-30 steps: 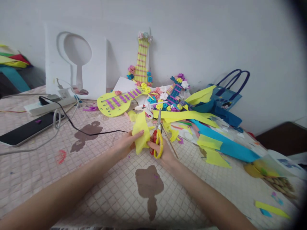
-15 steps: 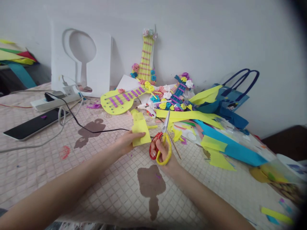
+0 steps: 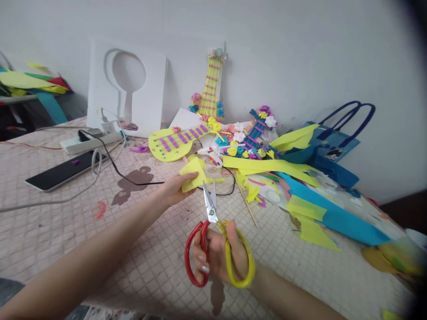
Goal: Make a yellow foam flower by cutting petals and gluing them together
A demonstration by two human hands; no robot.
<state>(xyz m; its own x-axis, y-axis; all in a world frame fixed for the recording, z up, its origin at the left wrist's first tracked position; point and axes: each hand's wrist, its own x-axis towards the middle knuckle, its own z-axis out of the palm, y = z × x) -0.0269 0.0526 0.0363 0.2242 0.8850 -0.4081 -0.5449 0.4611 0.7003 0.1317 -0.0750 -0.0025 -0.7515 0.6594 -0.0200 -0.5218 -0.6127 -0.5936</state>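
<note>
Pinched in my left hand [image 3: 176,189] is a piece of yellow crepe paper [image 3: 193,172], held above the table. My right hand [image 3: 220,255] has its fingers through the handles of a pair of scissors [image 3: 211,209], one loop red and the other yellow. The blades are parted and point up and away, with their tips close to the lower right of the paper. Beyond the paper lies a yellow paper guitar [image 3: 171,144] with purple strips, and a white glue gun [image 3: 211,156] beside it.
Paper flowers [image 3: 235,138] and a blue guitar neck [image 3: 256,133] are heaped at the back. Yellow strips [image 3: 270,164], a blue strip [image 3: 333,213] and a wooden stick [image 3: 247,206] lie to the right. A black cable [image 3: 116,169], power strip [image 3: 76,142] and dark tablet [image 3: 66,171] are left.
My right hand has drawn the scissors nearer to me and their blades have spread apart. The yellow paper in my left hand has tilted and shifted slightly up. The view has turned a little left.
</note>
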